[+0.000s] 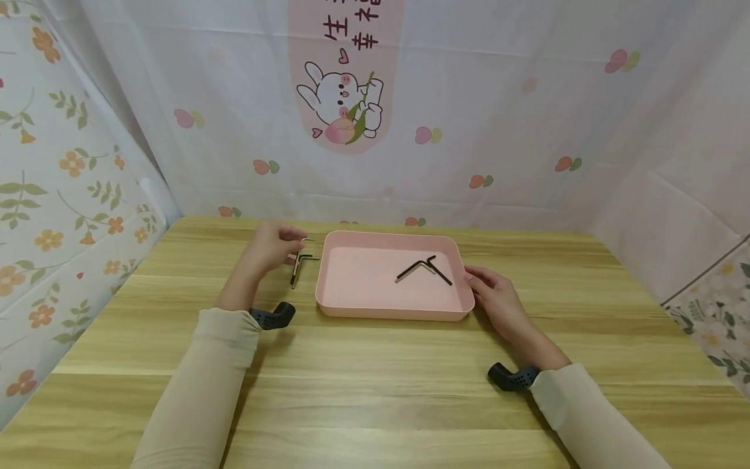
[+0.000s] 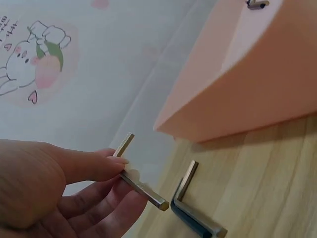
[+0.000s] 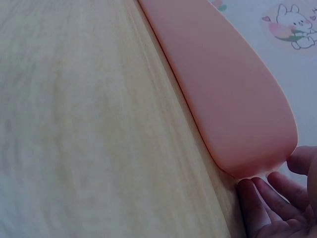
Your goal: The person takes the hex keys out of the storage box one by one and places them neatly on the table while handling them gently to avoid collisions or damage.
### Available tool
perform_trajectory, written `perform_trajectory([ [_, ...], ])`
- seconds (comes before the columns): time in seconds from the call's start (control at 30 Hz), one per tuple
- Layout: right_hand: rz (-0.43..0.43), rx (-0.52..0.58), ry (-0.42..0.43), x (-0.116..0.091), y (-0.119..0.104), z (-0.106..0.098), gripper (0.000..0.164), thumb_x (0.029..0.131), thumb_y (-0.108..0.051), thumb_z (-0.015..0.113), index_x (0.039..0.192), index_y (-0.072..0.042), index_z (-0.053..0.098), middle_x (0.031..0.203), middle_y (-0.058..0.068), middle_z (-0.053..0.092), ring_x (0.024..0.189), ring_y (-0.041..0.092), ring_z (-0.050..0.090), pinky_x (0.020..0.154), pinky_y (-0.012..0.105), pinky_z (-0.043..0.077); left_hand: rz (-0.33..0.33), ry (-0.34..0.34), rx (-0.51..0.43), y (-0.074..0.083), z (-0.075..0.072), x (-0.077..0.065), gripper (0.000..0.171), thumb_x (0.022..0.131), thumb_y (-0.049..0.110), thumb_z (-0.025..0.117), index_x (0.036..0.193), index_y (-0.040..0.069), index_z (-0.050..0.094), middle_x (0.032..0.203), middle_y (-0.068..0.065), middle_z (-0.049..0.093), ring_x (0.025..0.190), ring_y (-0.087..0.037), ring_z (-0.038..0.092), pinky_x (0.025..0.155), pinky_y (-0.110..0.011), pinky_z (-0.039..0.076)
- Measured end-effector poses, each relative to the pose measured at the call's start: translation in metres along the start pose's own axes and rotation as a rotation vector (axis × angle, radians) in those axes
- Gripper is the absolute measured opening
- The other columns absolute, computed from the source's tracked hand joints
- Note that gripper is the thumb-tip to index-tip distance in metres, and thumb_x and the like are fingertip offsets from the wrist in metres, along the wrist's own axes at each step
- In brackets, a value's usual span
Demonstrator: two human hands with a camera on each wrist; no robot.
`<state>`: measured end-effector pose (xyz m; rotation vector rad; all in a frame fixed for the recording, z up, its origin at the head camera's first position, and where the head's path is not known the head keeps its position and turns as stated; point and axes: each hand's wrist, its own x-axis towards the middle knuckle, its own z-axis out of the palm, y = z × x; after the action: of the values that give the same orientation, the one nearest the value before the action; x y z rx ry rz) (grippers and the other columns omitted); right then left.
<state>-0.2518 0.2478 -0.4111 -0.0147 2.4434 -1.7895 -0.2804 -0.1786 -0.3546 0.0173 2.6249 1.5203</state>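
My left hand point(image 1: 274, 249) pinches a metallic L-shaped hex key point(image 2: 148, 192) between thumb and fingers, above the table left of the pink tray point(image 1: 363, 280). More hex keys point(image 1: 295, 273) lie just below that hand; in the left wrist view a brassy one point(image 2: 186, 182) shows with a dark one point(image 2: 190, 223) against it. At the tray's right end is my right hand point(image 1: 498, 296), its thumb by the rim and its loosely bent fingers point(image 3: 252, 198) touching the outer wall. Inside the tray, dark and brassy hex keys point(image 1: 413, 268) lie crossed towards the right.
The tray stands on a wood-grain table point(image 1: 363, 391) towards its back edge. Behind hangs a white cloth point(image 1: 498, 98) with a rabbit print, and a flowered cloth point(image 1: 64, 195) covers the left side. Both wrists wear dark camera mounts point(image 1: 273, 317).
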Motion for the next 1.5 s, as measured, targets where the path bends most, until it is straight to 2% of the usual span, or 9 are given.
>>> perform_trajectory([
  [0.13, -0.003, -0.003, -0.002, 0.000, 0.000, -0.001, 0.057, 0.107, -0.035, 0.050, 0.151, -0.001, 0.042, 0.154, 0.019, 0.046, 0.116, -0.003, 0.056, 0.090, 0.006, 0.049, -0.025, 0.007, -0.002, -0.007, -0.003, 0.003, 0.037, 0.102, 0.007, 0.056, 0.137, -0.004, 0.059, 0.136, -0.027, 0.061, 0.109, -0.034, 0.065, 0.076, -0.025, 0.061],
  [0.3, 0.001, -0.001, -0.002, -0.001, 0.001, -0.001, 0.056, 0.107, -0.035, 0.050, 0.151, -0.001, 0.043, 0.154, 0.019, 0.046, 0.116, -0.004, 0.056, 0.090, 0.006, 0.049, -0.050, 0.018, 0.025, -0.015, -0.005, 0.004, 0.036, 0.102, 0.007, 0.057, 0.137, -0.002, 0.061, 0.134, -0.026, 0.063, 0.101, -0.029, 0.067, 0.075, -0.025, 0.061],
  [0.4, 0.004, 0.002, -0.002, -0.002, 0.000, -0.001, 0.056, 0.107, -0.034, 0.050, 0.151, -0.001, 0.043, 0.154, 0.019, 0.046, 0.120, 0.000, 0.056, 0.090, 0.006, 0.049, -0.054, 0.017, 0.029, -0.019, -0.004, 0.005, 0.035, 0.102, 0.007, 0.058, 0.135, -0.002, 0.062, 0.132, -0.027, 0.064, 0.096, -0.022, 0.067, 0.074, -0.024, 0.060],
  [0.57, -0.002, -0.011, -0.001, -0.002, -0.001, -0.002, 0.056, 0.107, -0.035, 0.050, 0.152, -0.002, 0.043, 0.155, 0.018, 0.046, 0.130, 0.011, 0.053, 0.090, 0.006, 0.049, -0.073, 0.000, -0.019, -0.029, -0.003, 0.009, 0.034, 0.101, 0.005, 0.059, 0.134, -0.002, 0.062, 0.132, -0.027, 0.064, 0.086, -0.013, 0.066, 0.070, -0.021, 0.058],
  [0.67, 0.000, -0.013, -0.006, -0.001, -0.001, -0.002, 0.056, 0.107, -0.035, 0.050, 0.152, -0.002, 0.043, 0.154, 0.018, 0.046, 0.129, 0.011, 0.053, 0.090, 0.006, 0.049, -0.080, -0.004, -0.021, -0.034, -0.001, 0.010, 0.033, 0.100, 0.005, 0.059, 0.132, -0.004, 0.063, 0.131, -0.026, 0.064, 0.082, -0.009, 0.063, 0.069, -0.019, 0.058],
  [0.8, 0.009, -0.011, -0.003, 0.000, -0.001, -0.001, 0.055, 0.107, -0.034, 0.050, 0.152, -0.002, 0.043, 0.154, 0.018, 0.047, 0.126, 0.008, 0.054, 0.090, 0.006, 0.049, -0.079, 0.009, -0.012, -0.038, 0.002, 0.011, 0.032, 0.099, 0.006, 0.061, 0.129, -0.005, 0.065, 0.127, -0.025, 0.065, 0.080, -0.007, 0.061, 0.068, -0.019, 0.057],
  [1.1, 0.003, -0.015, 0.004, 0.001, -0.001, 0.000, 0.056, 0.107, -0.035, 0.051, 0.151, -0.002, 0.044, 0.154, 0.018, 0.047, 0.132, 0.015, 0.053, 0.090, 0.006, 0.049, -0.067, 0.086, 0.020, -0.036, 0.008, 0.014, 0.028, 0.096, 0.004, 0.064, 0.121, -0.008, 0.067, 0.118, -0.025, 0.069, 0.073, -0.004, 0.062, 0.063, -0.017, 0.056],
  [1.23, 0.002, -0.021, 0.001, 0.000, -0.002, 0.000, 0.057, 0.107, -0.036, 0.051, 0.151, -0.002, 0.044, 0.154, 0.018, 0.047, 0.135, 0.018, 0.052, 0.090, 0.006, 0.049, -0.070, 0.092, 0.032, -0.035, 0.010, 0.013, 0.027, 0.096, 0.004, 0.063, 0.120, -0.008, 0.068, 0.120, -0.026, 0.069, 0.078, -0.007, 0.064, 0.065, -0.019, 0.058],
  [1.5, 0.003, -0.001, -0.004, -0.001, -0.002, 0.001, 0.055, 0.107, -0.033, 0.050, 0.151, -0.001, 0.043, 0.154, 0.020, 0.046, 0.130, 0.013, 0.054, 0.090, 0.007, 0.050, -0.072, 0.115, 0.065, -0.033, 0.014, 0.012, 0.026, 0.096, 0.007, 0.064, 0.119, -0.006, 0.069, 0.121, -0.024, 0.068, 0.082, -0.010, 0.066, 0.068, -0.021, 0.059],
])
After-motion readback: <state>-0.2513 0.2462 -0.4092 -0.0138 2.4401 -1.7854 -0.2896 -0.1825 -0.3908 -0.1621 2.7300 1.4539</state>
